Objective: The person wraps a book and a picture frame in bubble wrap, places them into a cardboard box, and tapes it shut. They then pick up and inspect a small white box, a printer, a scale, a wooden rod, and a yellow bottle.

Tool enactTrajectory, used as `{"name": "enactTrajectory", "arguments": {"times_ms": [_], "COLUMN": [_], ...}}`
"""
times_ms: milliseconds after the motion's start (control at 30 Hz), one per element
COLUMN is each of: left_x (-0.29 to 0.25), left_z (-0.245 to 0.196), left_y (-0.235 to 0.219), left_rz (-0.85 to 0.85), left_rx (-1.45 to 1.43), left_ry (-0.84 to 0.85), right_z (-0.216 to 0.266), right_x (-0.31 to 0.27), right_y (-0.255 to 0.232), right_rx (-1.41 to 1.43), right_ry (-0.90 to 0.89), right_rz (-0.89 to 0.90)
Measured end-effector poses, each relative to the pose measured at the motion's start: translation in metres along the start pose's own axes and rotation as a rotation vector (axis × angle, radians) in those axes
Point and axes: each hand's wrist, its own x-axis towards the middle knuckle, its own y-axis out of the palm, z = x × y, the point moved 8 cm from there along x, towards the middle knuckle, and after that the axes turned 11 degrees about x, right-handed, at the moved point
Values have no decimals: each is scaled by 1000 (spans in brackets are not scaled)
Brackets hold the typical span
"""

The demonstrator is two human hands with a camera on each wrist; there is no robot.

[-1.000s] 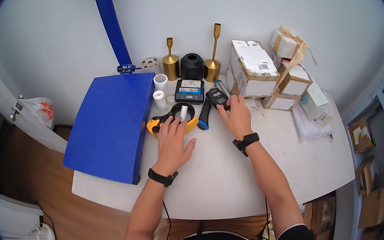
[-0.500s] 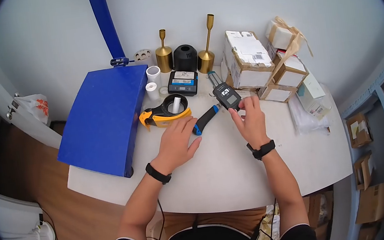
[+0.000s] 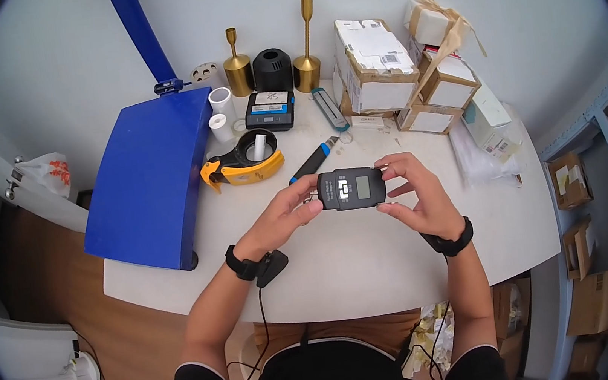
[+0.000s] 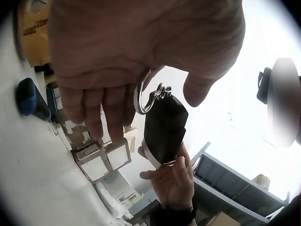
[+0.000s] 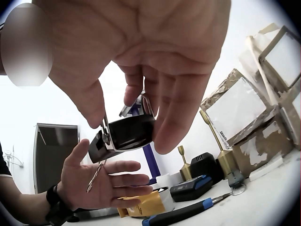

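A black digital hanging scale [image 3: 353,188] is held sideways in front of the body, its small screen facing up. My right hand [image 3: 427,201] pinches its right end between thumb and fingers, by the metal handle frame seen in the right wrist view. At the other end, my left hand [image 3: 277,220] is beside the metal hook [image 4: 138,97]. The left fingers are straight in the right wrist view, and the hook hangs in front of the palm. Beyond the hands lie a black and blue utility knife [image 3: 313,160] and a yellow tape dispenser [image 3: 249,172].
A large blue platform [image 3: 147,179] with an upright post takes up the table's left side. Behind are a small black digital scale [image 3: 271,122], white rolls [image 3: 220,129] and brass candlesticks [image 3: 307,72]. A slim grey-green tool [image 3: 330,109] lies near stacked boxes [image 3: 383,89] at the back right.
My right hand has brought the hanging scale from among the tools toward the body and turned it sideways. My left hand has moved from the tape dispenser to the hook end.
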Motion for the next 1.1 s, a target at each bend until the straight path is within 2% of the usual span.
{"name": "enactTrajectory", "arguments": {"times_ms": [33,67,100,200,267,300,367,433,500,533,667,733,933,1033,1100], "left_x": [-3,-1,-3,-10,-12,-13,-14,-15,-16,-16,-15,-14,-13,-9,-9], "left_z": [6,0,2,18,18,17,24,28,30,29,37,39,43,34,30], "left_y": [14,23,28,42,48,51,58,64,65,67,70,72,69,60,50], "left_rz": [137,160,165,192,205,216,221,227,218,219,225,239,214,135,6], "left_rx": [-165,-222,-223,-346,-391,-435,-500,-561,-518,-522,-396,-350,-307,-412,-444], "left_ry": [-108,14,14,-117,-119,-124,-154,-187,-224,-232,-308,-313,-316,-263,-249], "right_z": [3,4,3,-2,-14,-20,-33,-40,-59,-59,-82,-81,-71,-71,-72], "right_x": [0,1,2,3,4,6,10,12,10,11,5,8,22,27,29], "right_y": [2,4,1,3,5,12,23,44,65,68,76,70,68,73,80], "right_rx": [24,46,45,151,381,380,635,636,1101,1206,1281,1150,1130,1190,1185], "right_ry": [4,5,8,15,58,64,-10,-12,212,239,252,239,202,227,245], "right_rz": [45,89,85,120,47,53,-69,-107,-272,-311,-375,-412,-331,-289,-253]}}
